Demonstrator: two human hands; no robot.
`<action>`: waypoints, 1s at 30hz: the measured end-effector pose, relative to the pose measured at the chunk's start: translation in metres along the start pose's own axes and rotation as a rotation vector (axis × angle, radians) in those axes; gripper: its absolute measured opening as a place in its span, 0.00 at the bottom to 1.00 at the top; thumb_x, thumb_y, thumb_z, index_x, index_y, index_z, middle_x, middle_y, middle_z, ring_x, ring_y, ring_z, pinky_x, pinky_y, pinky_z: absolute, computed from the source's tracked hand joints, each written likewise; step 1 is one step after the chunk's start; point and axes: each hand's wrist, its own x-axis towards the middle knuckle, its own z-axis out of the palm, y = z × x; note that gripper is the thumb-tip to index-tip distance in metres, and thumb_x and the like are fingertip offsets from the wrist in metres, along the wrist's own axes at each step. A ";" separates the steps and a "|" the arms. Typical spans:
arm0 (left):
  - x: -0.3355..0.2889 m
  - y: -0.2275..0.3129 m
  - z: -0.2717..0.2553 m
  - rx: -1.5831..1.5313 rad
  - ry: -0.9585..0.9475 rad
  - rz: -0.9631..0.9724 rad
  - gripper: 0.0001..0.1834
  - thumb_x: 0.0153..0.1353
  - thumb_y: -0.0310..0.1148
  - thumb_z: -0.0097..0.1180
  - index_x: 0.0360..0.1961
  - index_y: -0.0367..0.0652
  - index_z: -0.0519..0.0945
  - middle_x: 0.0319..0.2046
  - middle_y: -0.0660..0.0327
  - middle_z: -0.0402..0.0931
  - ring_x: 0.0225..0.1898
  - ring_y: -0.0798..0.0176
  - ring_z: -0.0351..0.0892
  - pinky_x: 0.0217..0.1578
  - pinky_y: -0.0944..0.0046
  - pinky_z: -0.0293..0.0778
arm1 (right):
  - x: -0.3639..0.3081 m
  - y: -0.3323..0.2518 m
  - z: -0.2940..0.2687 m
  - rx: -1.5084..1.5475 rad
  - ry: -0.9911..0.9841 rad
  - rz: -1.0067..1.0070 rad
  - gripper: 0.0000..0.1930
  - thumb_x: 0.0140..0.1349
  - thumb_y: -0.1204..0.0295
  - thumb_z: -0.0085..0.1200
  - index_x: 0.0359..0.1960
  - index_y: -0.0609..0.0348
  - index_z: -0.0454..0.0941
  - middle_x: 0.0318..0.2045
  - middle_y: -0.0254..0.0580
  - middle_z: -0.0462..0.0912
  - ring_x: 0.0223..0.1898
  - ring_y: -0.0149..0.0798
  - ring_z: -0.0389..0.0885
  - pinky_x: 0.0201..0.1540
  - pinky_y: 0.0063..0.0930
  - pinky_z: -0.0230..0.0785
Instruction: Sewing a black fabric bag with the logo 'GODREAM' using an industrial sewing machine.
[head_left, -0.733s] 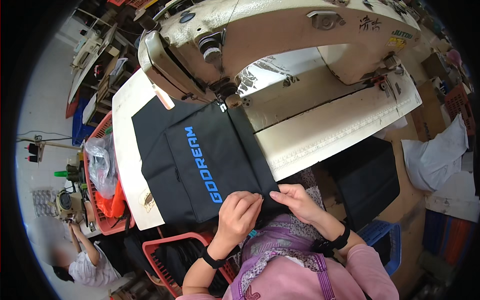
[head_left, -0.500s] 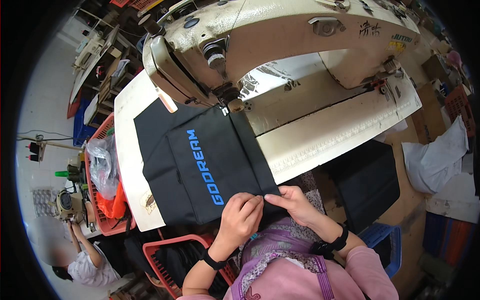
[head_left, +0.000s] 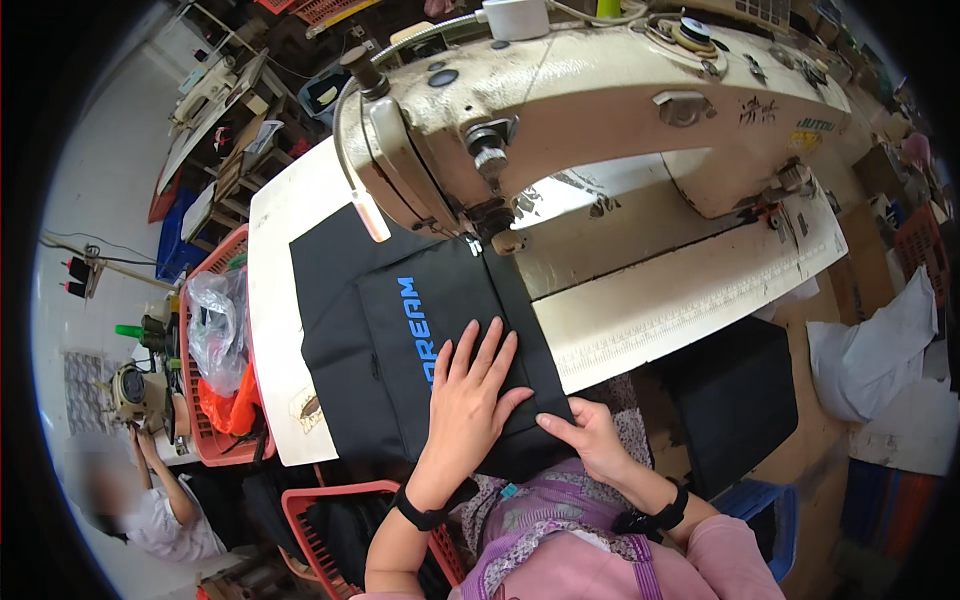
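Under the sewing machine (head_left: pixel 600 110), black fabric (head_left: pixel 465 285) lies pressed smooth, it seems, by the left hand (head_left: pixel 468 395), splayed and grasping nothing, while the right hand (head_left: pixel 592 438) pinches the near edge, apparently for steadiness.

Blue capitals (head_left: pixel 418 320), partly under the left hand (head_left: pixel 465 410), mark the black fabric panel (head_left: pixel 335 330). Green lettering (head_left: pixel 816 126) and dark handwriting (head_left: pixel 758 112) mark the cream sewing machine (head_left: pixel 590 110), a ruler scale (head_left: pixel 680 320) its white tabletop (head_left: pixel 640 300).

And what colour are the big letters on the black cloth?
The letters are blue, best seen in the head view, partly under the left hand.
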 end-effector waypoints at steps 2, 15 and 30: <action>-0.001 -0.001 -0.002 0.019 -0.005 -0.012 0.33 0.57 0.44 0.63 0.62 0.43 0.71 0.65 0.54 0.65 0.65 0.46 0.62 0.64 0.45 0.55 | -0.001 0.000 0.000 0.008 -0.010 0.004 0.12 0.65 0.74 0.58 0.46 0.70 0.79 0.38 0.38 0.84 0.37 0.25 0.80 0.43 0.19 0.74; -0.008 -0.004 -0.013 -0.109 -0.096 0.019 0.29 0.51 0.46 0.66 0.57 0.59 0.79 0.65 0.58 0.65 0.67 0.50 0.60 0.67 0.42 0.47 | -0.005 0.020 0.015 -0.166 0.222 -0.365 0.11 0.62 0.81 0.58 0.44 0.65 0.72 0.39 0.42 0.81 0.37 0.26 0.80 0.41 0.20 0.73; -0.010 -0.005 -0.014 -0.136 -0.111 0.003 0.29 0.51 0.44 0.67 0.57 0.60 0.79 0.65 0.59 0.65 0.68 0.52 0.59 0.68 0.43 0.45 | 0.000 -0.029 -0.017 -0.746 -0.284 -0.551 0.24 0.52 0.87 0.49 0.54 0.64 0.78 0.40 0.52 0.84 0.40 0.46 0.84 0.44 0.31 0.76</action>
